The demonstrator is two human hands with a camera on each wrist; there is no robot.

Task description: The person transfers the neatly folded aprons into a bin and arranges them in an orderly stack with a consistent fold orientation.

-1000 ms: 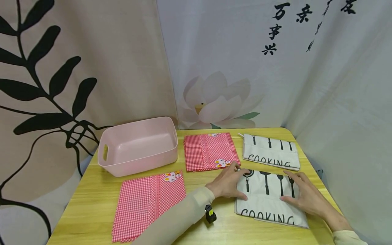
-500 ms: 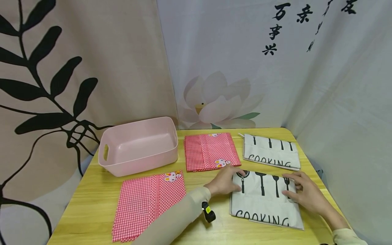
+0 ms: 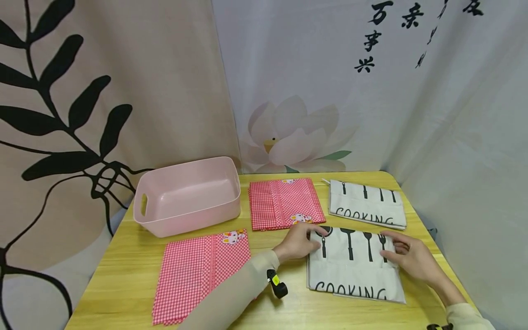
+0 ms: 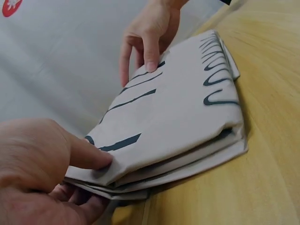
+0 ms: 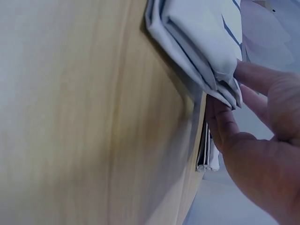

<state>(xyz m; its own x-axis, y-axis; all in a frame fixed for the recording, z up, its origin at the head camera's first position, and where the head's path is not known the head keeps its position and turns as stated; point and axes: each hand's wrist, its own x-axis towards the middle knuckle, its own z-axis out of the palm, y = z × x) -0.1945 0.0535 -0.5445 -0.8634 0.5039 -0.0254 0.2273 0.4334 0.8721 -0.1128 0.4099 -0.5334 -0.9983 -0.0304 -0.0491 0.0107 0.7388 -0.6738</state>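
A folded white cloth (image 3: pixel 356 263) printed with black utensils and the word COOKING is between my two hands at the front right of the table. With its thumb on top and fingers underneath, my left hand (image 3: pixel 298 240) pinches the far left corner. My right hand (image 3: pixel 414 256) pinches the far right corner the same way. In the left wrist view the layers of the folded cloth (image 4: pixel 187 108) show along its side, and the left fingertips are partly tucked below. The right wrist view has the gripped corner of the cloth (image 5: pixel 201 42) raised off the wood.
A second folded COOKING cloth (image 3: pixel 367 204) lies behind. Two folded red checked cloths with rabbit prints, one near (image 3: pixel 202 275) and one far (image 3: pixel 284 206), lie to the left. A pink plastic basket (image 3: pixel 198 222) stands at the back left of the wooden table (image 3: pixel 115 275).
The folded white cloth has slid a little to the left, together with both hands. Both hands now pinch its far corners; the right thumb has shifted toward the edge.
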